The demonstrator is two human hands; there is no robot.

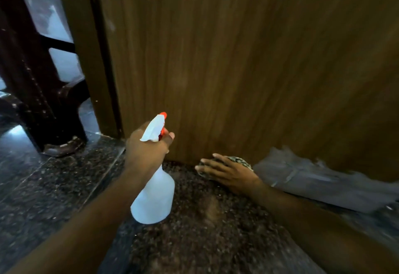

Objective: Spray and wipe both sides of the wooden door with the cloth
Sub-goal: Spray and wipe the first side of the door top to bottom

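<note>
At the foot of the wooden door (237,57), the right hand (226,172) (fingers spread) is pressing the cloth (240,161) beneath its palm; the left hand (146,147) is gripping the spray bottle (154,198).

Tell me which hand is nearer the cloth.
Right. The right hand rests flat on the cloth at the foot of the door; the left hand grips the spray bottle, apart from the cloth, to its left.

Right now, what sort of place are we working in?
Likely a doorway inside a building: a wooden door, a polished speckled stone floor, and dark furniture legs beyond the opening.
</note>
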